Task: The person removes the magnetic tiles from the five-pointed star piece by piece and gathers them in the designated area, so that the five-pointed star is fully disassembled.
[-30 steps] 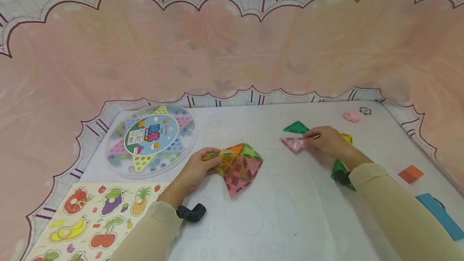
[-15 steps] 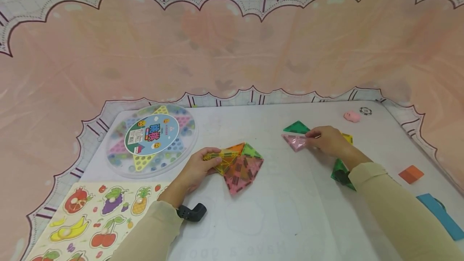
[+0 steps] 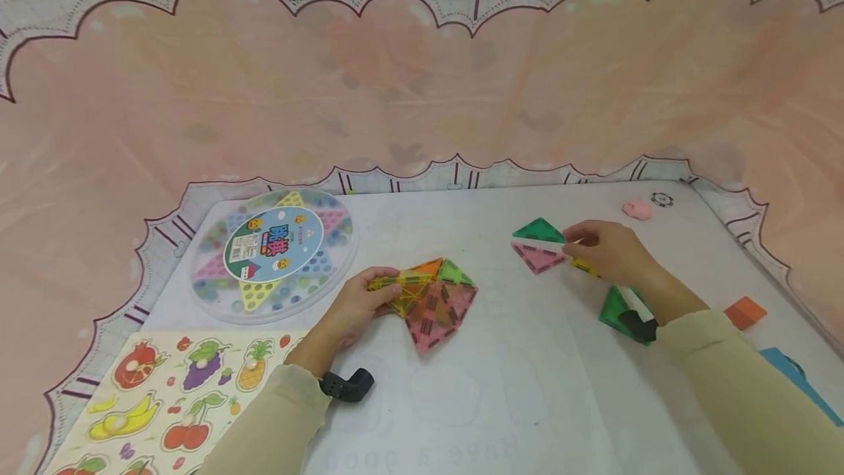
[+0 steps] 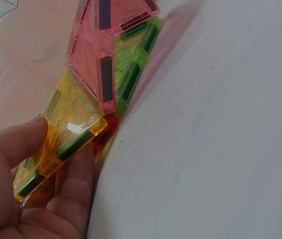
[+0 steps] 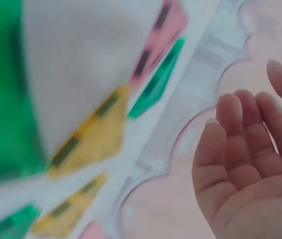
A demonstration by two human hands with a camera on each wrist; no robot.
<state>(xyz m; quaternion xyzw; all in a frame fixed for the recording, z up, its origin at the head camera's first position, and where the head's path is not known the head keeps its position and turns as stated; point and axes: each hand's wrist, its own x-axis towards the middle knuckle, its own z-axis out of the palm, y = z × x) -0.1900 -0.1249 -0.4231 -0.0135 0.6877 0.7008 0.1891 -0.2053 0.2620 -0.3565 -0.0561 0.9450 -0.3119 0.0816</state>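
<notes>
In the head view my left hand (image 3: pixel 352 310) grips the yellow corner of a joined group of translucent magnetic tiles. Its yellow triangle tile (image 4: pixel 63 124) sits between thumb and fingers in the left wrist view, with pink tiles (image 3: pixel 438 314), a light green tile (image 3: pixel 456 273) and an orange tile (image 3: pixel 428 268) joined beyond. My right hand (image 3: pixel 609 255) is over the table with loosely bent fingers and holds nothing in the right wrist view. Just left of it lie a pink triangle tile (image 3: pixel 538 259) and a green triangle tile (image 3: pixel 539 230). A yellow tile (image 3: pixel 585 267) is partly hidden under this hand.
Another green tile (image 3: pixel 613 308) lies by the right wrist. Farther right are an orange block (image 3: pixel 746 312), a blue piece (image 3: pixel 794 380) and a small pink figure (image 3: pixel 637 210). On the left are a round Chinese checkers set (image 3: pixel 273 255) and a fruit puzzle board (image 3: pixel 165 394).
The right hand has let go of the pink triangle tile, which now lies near the green one, and has drawn off to the right. The left hand has stayed in place.
</notes>
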